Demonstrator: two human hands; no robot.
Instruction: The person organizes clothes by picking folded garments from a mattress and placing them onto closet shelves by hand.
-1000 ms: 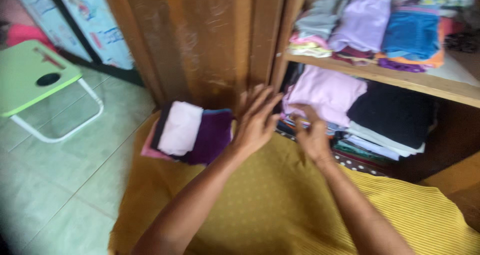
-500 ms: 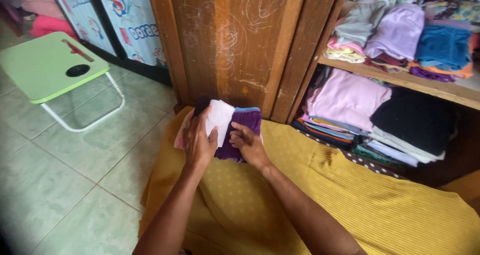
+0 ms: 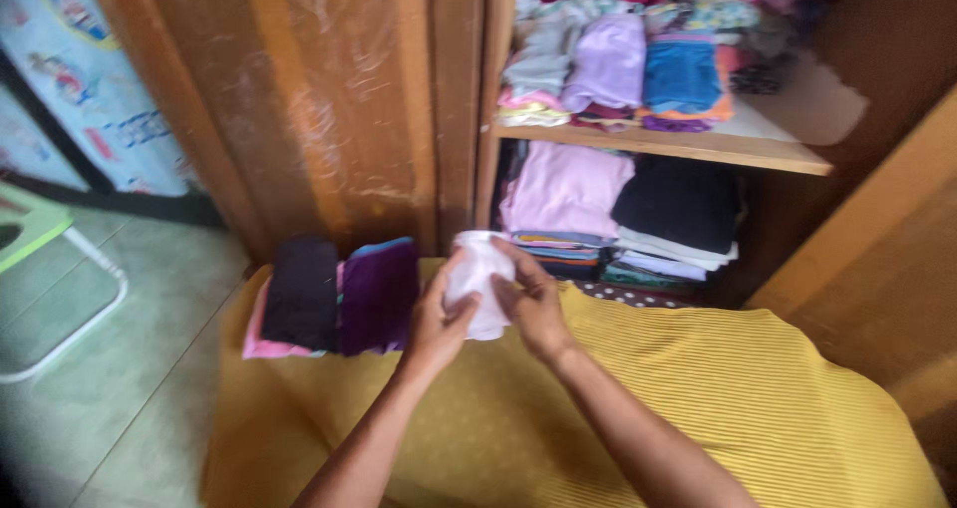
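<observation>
Both my hands hold a small folded white cloth (image 3: 480, 274) above the yellow fabric (image 3: 698, 408) that covers my lap. My left hand (image 3: 436, 321) grips it from the left, my right hand (image 3: 533, 304) from the right. To the left, a short stack of folded clothes lies on the yellow fabric: a dark piece (image 3: 299, 289), a purple piece (image 3: 379, 294) and a pink one (image 3: 261, 343) under them. The open wooden wardrobe is straight ahead.
The wardrobe shelf (image 3: 688, 149) carries folded clothes in lilac, blue and grey; below it sit a pink pile (image 3: 563, 189) and a black pile (image 3: 678, 204). A closed wooden door (image 3: 319, 99) stands at left. A green folding table (image 3: 30, 229) stands on the tiled floor.
My hands lifted the white cloth off the purple stack and carried it right, toward the wardrobe opening. The view has swung right, and a dark piece now tops the stack.
</observation>
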